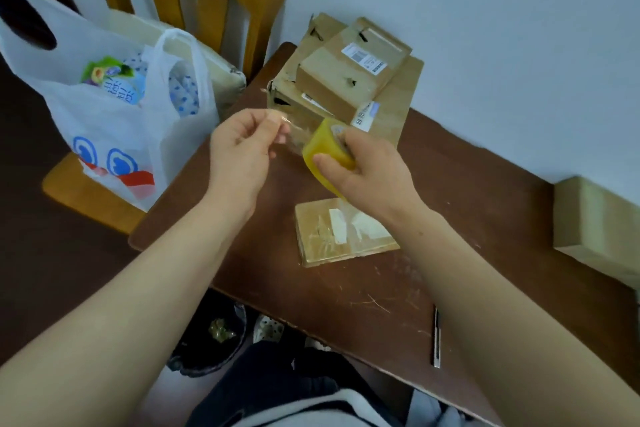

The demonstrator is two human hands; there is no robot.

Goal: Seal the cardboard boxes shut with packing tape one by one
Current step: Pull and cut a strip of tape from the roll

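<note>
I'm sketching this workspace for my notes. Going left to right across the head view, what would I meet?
White plastic bag → left hand → yellow tape roll → slim dark tool → cardboard box at the right edge. The stacked boxes, flat box and right hand overlap the roll: left out.

Yellow tape roll (pixel 325 146) above flat box (pixel 343 232)

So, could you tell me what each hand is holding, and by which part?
The right hand grips the yellow tape roll by its rim, thumb on the outer face. The left hand pinches the free end of the clear tape strip.
</note>
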